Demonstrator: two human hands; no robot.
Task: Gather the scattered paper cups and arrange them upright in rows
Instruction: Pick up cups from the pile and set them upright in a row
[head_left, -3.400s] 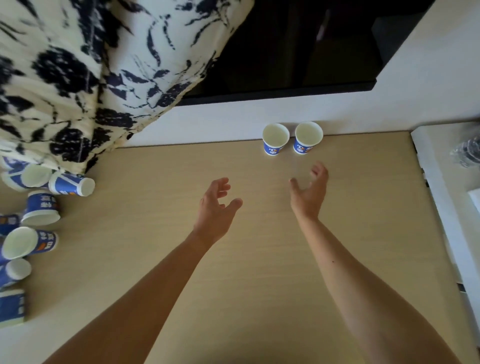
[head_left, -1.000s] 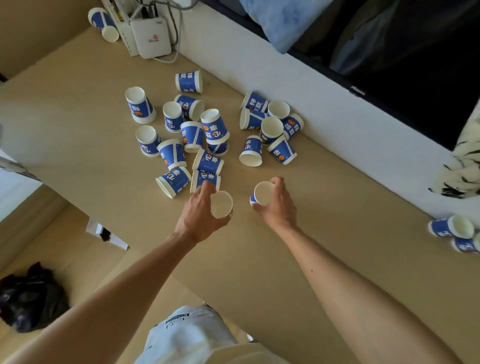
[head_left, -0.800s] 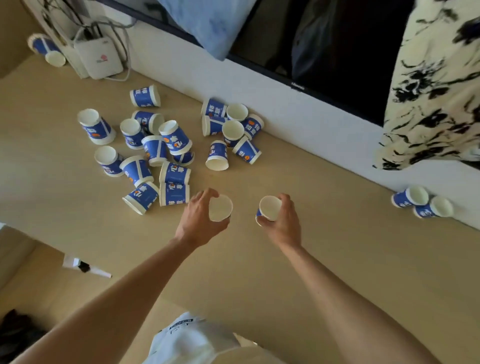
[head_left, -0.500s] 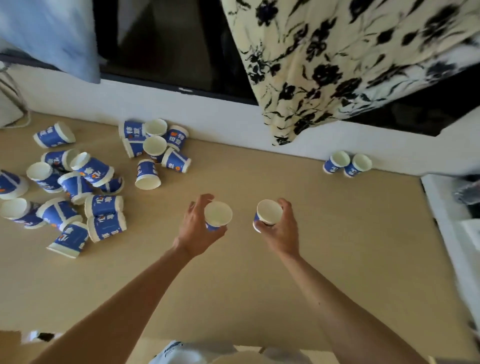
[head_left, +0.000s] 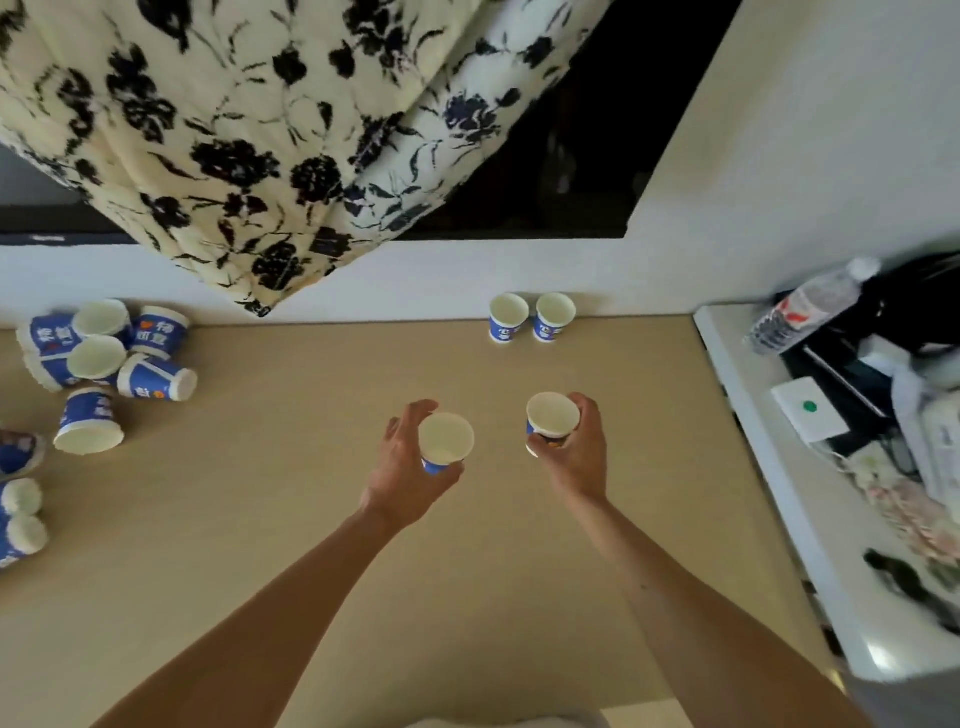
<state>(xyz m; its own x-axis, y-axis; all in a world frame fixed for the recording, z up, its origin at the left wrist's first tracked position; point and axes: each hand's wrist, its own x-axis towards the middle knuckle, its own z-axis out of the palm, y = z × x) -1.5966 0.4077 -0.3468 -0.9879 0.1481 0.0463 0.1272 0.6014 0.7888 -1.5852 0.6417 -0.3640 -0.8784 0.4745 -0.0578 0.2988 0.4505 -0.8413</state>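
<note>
Blue-and-white paper cups are being carried across the tan wooden table (head_left: 311, 519), one in each hand, mouths facing up. The left hand (head_left: 405, 467) is clamping its fingers around the left-hand cup (head_left: 445, 440), and the right hand (head_left: 576, 457) is wrapping its own around the right-hand cup (head_left: 552, 418); both cups are sitting near the centre of the view, apparently lifted clear of the tabletop, though the gap beneath them is hard to judge. A second ago these hands were closing on the two cups at the edge of the scattered pile (head_left: 98, 374); the view has since been swinging rightwards, so the pile is now lying off at nine o'clock and the two standing cups (head_left: 531, 317) against the white wall are sitting at about one o'clock from the hands, touching or nearly touching each other. That shift suggests the pick-up is finished and the carry is under way, with the placement not yet made. Judging by the layout, the held pair is probably heading for the spot beside or just in front of the standing pair, to lengthen the row or begin a second one. Many cups are still lying on their sides or upside down at the left, so the task is looking early. A floral cloth (head_left: 234, 145) is hanging over the wall at eleven o'clock.
</note>
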